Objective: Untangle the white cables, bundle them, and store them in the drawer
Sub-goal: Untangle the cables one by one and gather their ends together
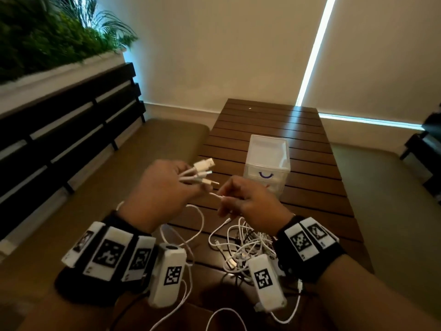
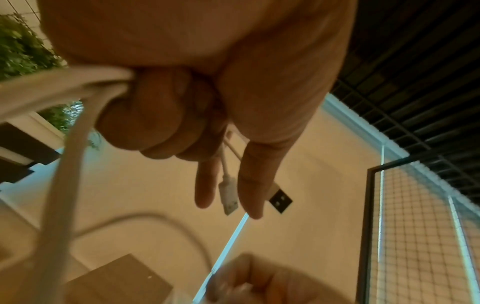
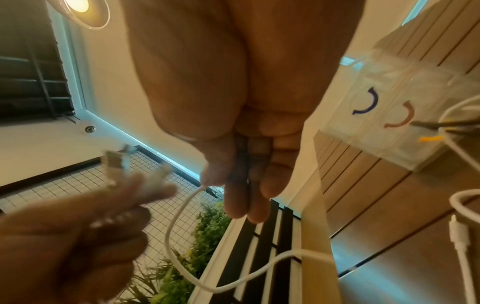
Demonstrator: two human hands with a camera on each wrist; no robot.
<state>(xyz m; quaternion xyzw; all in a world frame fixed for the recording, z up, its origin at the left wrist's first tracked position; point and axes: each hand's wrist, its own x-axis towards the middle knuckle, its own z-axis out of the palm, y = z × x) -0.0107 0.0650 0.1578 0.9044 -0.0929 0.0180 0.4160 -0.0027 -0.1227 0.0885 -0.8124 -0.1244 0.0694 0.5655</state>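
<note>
My left hand (image 1: 164, 185) grips a bunch of white cable ends (image 1: 202, 174), their plugs fanned out toward the right. In the left wrist view the curled fingers (image 2: 155, 115) clamp the cords and a USB plug (image 2: 280, 200) sticks out past the thumb. My right hand (image 1: 245, 199) pinches one more white cable end (image 1: 216, 195) just below that bunch, a small gap between them. A tangle of white cables (image 1: 245, 244) lies on the wooden table (image 1: 310, 187) under my right wrist. A clear plastic drawer unit (image 1: 268, 161) stands beyond my hands, its drawers closed.
A cushioned bench seat (image 1: 119, 175) runs along the table's left side under a black slatted backrest (image 1: 59, 144) and a planter of green plants (image 1: 47, 37). A dark chair (image 1: 427, 149) stands at the far right. Loose cable loops (image 1: 181, 237) trail toward me.
</note>
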